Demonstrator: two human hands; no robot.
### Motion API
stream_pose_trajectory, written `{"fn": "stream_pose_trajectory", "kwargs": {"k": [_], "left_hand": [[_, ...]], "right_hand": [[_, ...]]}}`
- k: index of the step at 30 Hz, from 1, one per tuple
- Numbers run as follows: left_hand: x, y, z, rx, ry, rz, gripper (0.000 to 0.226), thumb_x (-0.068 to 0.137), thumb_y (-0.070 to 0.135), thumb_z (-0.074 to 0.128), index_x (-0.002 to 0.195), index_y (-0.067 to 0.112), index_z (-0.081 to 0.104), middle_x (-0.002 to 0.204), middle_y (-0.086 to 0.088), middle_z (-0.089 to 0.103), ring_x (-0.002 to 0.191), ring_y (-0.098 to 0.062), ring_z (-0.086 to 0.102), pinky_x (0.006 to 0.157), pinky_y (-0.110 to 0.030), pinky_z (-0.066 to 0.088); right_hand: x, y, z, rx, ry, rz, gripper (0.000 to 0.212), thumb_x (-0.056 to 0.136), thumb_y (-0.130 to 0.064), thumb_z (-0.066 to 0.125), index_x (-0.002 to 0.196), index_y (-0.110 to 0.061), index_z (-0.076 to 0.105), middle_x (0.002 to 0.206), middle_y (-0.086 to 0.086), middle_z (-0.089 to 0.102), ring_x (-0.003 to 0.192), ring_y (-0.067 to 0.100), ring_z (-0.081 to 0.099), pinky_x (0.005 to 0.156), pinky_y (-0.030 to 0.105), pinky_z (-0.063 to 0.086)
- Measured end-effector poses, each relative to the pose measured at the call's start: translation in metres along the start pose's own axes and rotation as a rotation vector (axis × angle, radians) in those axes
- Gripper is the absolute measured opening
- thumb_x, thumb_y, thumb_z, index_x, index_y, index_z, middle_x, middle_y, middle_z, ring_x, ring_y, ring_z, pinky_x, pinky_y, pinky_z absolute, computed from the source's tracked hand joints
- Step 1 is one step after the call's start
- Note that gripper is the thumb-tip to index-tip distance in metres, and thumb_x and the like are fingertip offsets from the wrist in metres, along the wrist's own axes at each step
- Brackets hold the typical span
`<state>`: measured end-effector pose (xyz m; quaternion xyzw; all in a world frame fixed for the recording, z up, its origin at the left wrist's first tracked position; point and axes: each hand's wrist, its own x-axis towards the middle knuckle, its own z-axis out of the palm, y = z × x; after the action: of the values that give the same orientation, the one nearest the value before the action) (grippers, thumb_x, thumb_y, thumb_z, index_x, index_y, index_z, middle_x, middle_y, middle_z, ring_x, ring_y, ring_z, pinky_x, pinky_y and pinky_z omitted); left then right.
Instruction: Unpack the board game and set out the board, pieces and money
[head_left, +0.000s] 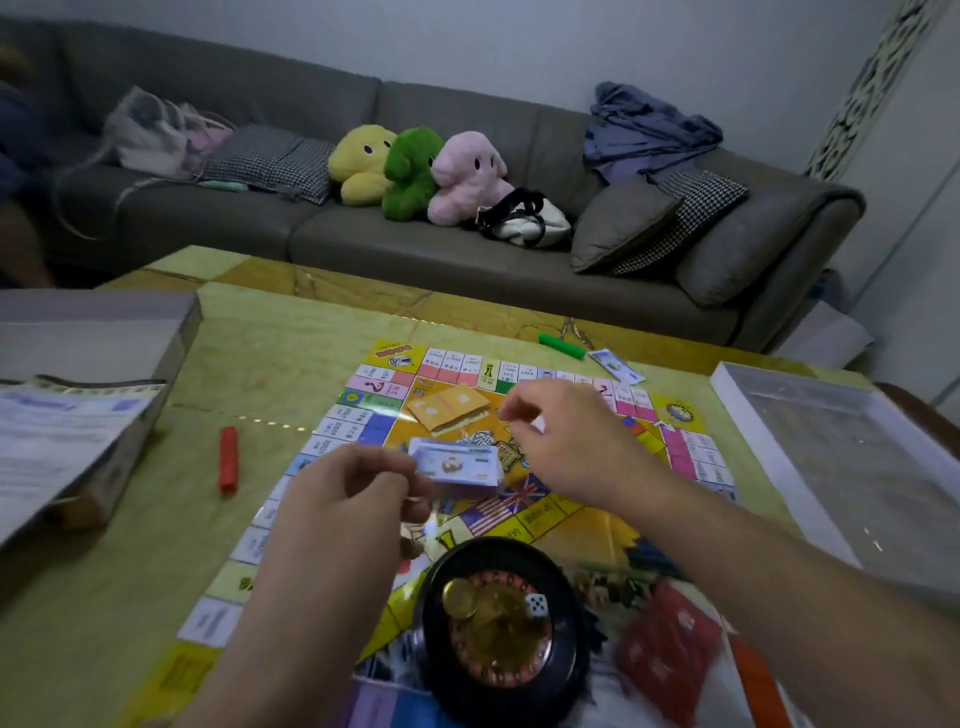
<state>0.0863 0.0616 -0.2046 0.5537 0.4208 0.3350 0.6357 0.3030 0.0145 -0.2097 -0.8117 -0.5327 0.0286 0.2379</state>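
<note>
The colourful game board (363, 400) lies flat on the yellow-green table (291, 332). Above the board's middle my left hand (353, 488) grips a stack of pale blue play money (457, 462). My right hand (566, 441) hovers just beyond it with fingers curled in a pinch; whether it holds a note is blurred. A stack of orange cards (449, 408) rests on the board behind the hands. At the near edge a black roulette wheel (498, 629) holds gold coins and a white die (536, 605). A red pack (670, 649) lies to its right.
A red stick (228, 460) lies left of the board, a green one (561, 345) and a loose blue note (615, 366) beyond it. The grey box lid with a leaflet (67, 415) is at left, the white box tray (841, 447) at right. A grey sofa with plush toys stands behind.
</note>
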Motion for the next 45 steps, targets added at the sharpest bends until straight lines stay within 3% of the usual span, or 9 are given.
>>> {"fn": "stream_pose_trajectory", "kwargs": {"k": [5,12,22,29,34,38,40,42,45], "left_hand": [[-0.009,0.013,-0.022,-0.058,0.017,-0.107,0.020,0.098,-0.006,0.053,0.090,0.001,0.070,0.081,-0.018,0.074,0.067,-0.027,0.066,0.051,-0.034,0.053],[-0.018,0.014,-0.038,-0.079,-0.013,-0.177,0.018,0.097,-0.004,0.057,0.087,0.002,0.070,0.077,-0.015,0.074,0.067,-0.029,0.064,0.058,-0.035,0.052],[-0.013,0.019,-0.031,-0.053,-0.067,-0.228,0.015,0.099,-0.003,0.058,0.091,-0.001,0.070,0.077,-0.016,0.072,0.067,-0.027,0.062,0.061,-0.036,0.052],[-0.011,0.018,-0.027,-0.018,-0.074,-0.251,0.015,0.098,-0.004,0.058,0.092,-0.002,0.071,0.080,-0.018,0.073,0.070,-0.029,0.065,0.082,-0.054,0.060],[-0.009,0.013,-0.025,-0.049,-0.089,-0.257,0.014,0.098,-0.004,0.058,0.090,-0.004,0.070,0.082,-0.020,0.072,0.069,-0.031,0.067,0.067,-0.044,0.061],[-0.008,0.012,-0.019,-0.296,-0.126,-0.377,0.028,0.100,0.020,0.067,0.094,-0.008,0.067,0.093,-0.027,0.077,0.084,-0.039,0.078,0.073,-0.046,0.064],[-0.008,0.009,-0.019,-0.353,-0.143,-0.395,0.036,0.099,0.026,0.067,0.083,-0.005,0.073,0.089,-0.024,0.077,0.076,-0.033,0.078,0.078,-0.047,0.063],[-0.006,0.005,-0.021,-0.252,-0.105,-0.344,0.023,0.098,0.010,0.063,0.083,-0.004,0.072,0.090,-0.026,0.073,0.070,-0.031,0.075,0.079,-0.050,0.064],[-0.001,0.007,-0.027,-0.095,0.036,-0.286,0.007,0.098,-0.002,0.058,0.092,-0.004,0.060,0.102,-0.028,0.072,0.084,-0.038,0.076,0.071,-0.050,0.066]], "right_hand": [[-0.020,-0.055,0.035,-0.346,-0.164,-0.212,0.032,0.101,-0.046,0.058,0.115,-0.022,0.072,0.116,0.001,0.061,0.110,0.021,0.052,0.092,0.042,0.051],[-0.021,-0.056,0.055,-0.520,-0.087,-0.259,0.017,0.093,-0.019,0.060,0.103,-0.017,0.074,0.094,0.002,0.061,0.089,0.025,0.056,0.068,0.038,0.050],[-0.017,-0.055,0.050,-0.382,-0.049,-0.195,0.020,0.097,-0.020,0.058,0.103,-0.021,0.077,0.096,-0.001,0.065,0.090,0.019,0.058,0.073,0.039,0.056],[-0.022,-0.038,0.052,-0.163,0.115,-0.177,0.019,0.096,-0.023,0.061,0.095,-0.018,0.079,0.092,-0.002,0.072,0.087,0.016,0.062,0.074,0.042,0.057],[-0.024,-0.037,0.047,-0.154,0.158,-0.185,0.015,0.094,-0.019,0.067,0.091,-0.016,0.081,0.091,-0.001,0.074,0.086,0.017,0.064,0.074,0.045,0.058],[-0.047,-0.059,0.026,-0.157,0.362,-0.343,0.011,0.094,-0.015,0.070,0.086,-0.016,0.077,0.085,-0.001,0.072,0.082,0.019,0.064,0.073,0.041,0.054],[-0.065,-0.076,0.022,-0.120,0.283,-0.455,0.011,0.095,-0.016,0.069,0.086,-0.016,0.075,0.085,-0.002,0.070,0.083,0.020,0.061,0.077,0.039,0.048],[-0.077,-0.084,0.021,-0.042,0.157,-0.513,0.008,0.095,-0.019,0.070,0.091,-0.017,0.077,0.088,-0.004,0.071,0.086,0.018,0.060,0.080,0.034,0.045],[-0.071,-0.075,0.015,0.110,0.183,-0.331,0.015,0.096,-0.018,0.066,0.098,-0.018,0.081,0.095,-0.008,0.075,0.093,0.010,0.063,0.085,0.032,0.051]]}}
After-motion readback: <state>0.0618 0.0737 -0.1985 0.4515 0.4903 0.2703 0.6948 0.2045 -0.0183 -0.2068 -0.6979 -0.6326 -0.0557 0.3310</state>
